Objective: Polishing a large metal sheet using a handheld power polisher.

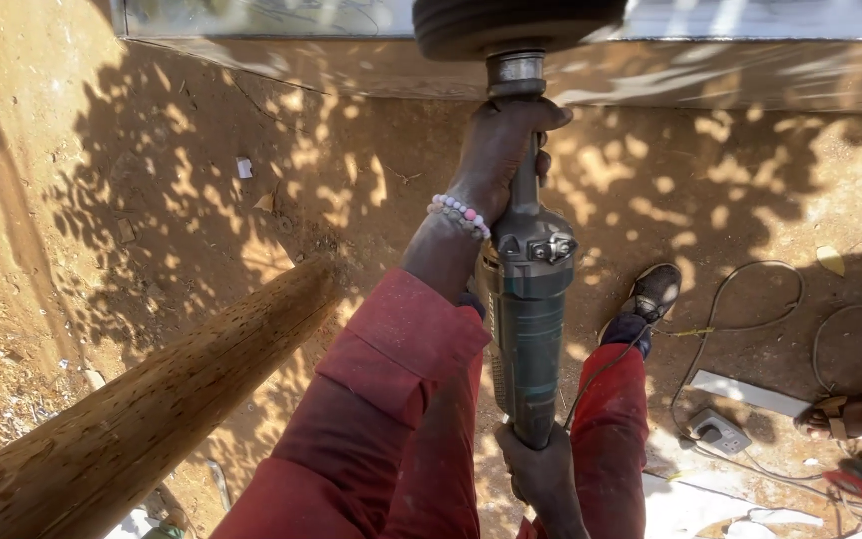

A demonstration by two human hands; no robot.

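Observation:
I hold a long green straight grinder [528, 329] upright in front of me. Its dark round wheel [516, 22] is at the top, against the edge of a shiny metal sheet [750, 20]. My left hand [499, 150], with a bead bracelet on the wrist and a red sleeve, grips the tool's narrow neck just below the wheel. My right hand [541, 477] is closed around the rear end of the body, near where the cord comes out.
A thick rough wooden pole [152, 399] slants across the lower left. My shoe [655, 291] stands on sandy ground. Cables [750, 299], a socket block [718, 431] and a white strip [750, 392] lie at right, next to another person's sandalled foot [855, 414].

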